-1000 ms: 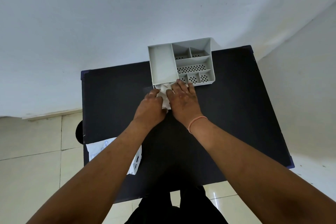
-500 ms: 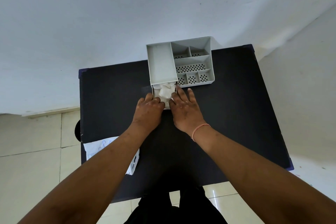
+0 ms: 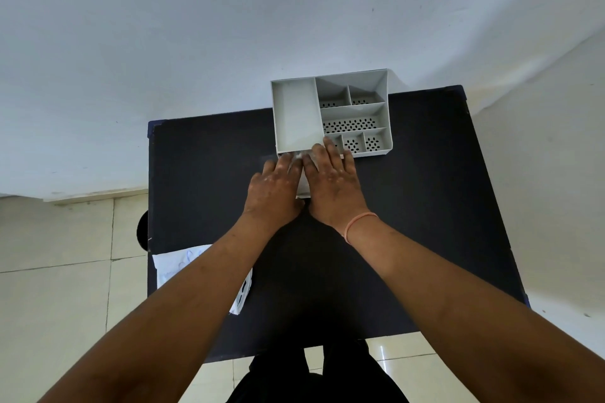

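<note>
We stand at the near edge of a black rectangular table [image 3: 425, 206], which leaves wide bare room left and right of our arms. A grey plastic organiser with perforated compartments [image 3: 296, 114] sits at the table's far edge against the wall, so nothing can slide further that way. A white paper sheet [image 3: 176, 268] overhangs the near left edge, well apart from the work. Our left hand [image 3: 273, 188] and right hand [image 3: 332, 180] lie side by side, fingers stretched flat and pointing far, and both press down. Between them shows a small white drawer-like tray [image 3: 303, 186], its long axis running near to far into the base of the organiser's left compartment. A crumpled white wad [image 3: 297, 155] peeks out just beyond our fingertips, at the tray's mouth. Both hands are equally near, so we judge the push should go straight far.
</note>
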`<state>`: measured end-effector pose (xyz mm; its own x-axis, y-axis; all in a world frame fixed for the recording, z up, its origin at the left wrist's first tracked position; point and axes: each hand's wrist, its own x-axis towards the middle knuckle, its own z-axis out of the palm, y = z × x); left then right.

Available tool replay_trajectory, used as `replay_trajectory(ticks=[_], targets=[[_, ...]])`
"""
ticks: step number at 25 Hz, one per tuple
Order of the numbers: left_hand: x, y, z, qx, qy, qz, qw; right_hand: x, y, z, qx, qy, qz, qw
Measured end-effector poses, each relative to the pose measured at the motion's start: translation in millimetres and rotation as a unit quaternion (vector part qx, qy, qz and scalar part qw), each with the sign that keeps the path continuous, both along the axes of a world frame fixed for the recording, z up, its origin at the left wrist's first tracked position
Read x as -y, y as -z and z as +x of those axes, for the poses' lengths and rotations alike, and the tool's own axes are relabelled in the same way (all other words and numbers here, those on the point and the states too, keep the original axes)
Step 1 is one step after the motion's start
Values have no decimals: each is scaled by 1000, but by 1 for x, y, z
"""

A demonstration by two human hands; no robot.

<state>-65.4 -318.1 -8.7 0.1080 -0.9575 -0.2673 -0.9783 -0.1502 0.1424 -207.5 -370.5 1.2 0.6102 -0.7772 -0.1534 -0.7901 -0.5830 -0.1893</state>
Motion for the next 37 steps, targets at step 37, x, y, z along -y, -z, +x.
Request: replay_trajectory(ticks=[37], targets=[[-24,-11,-10,-45,60,44,996,-11,4,6,15,9,87,996]])
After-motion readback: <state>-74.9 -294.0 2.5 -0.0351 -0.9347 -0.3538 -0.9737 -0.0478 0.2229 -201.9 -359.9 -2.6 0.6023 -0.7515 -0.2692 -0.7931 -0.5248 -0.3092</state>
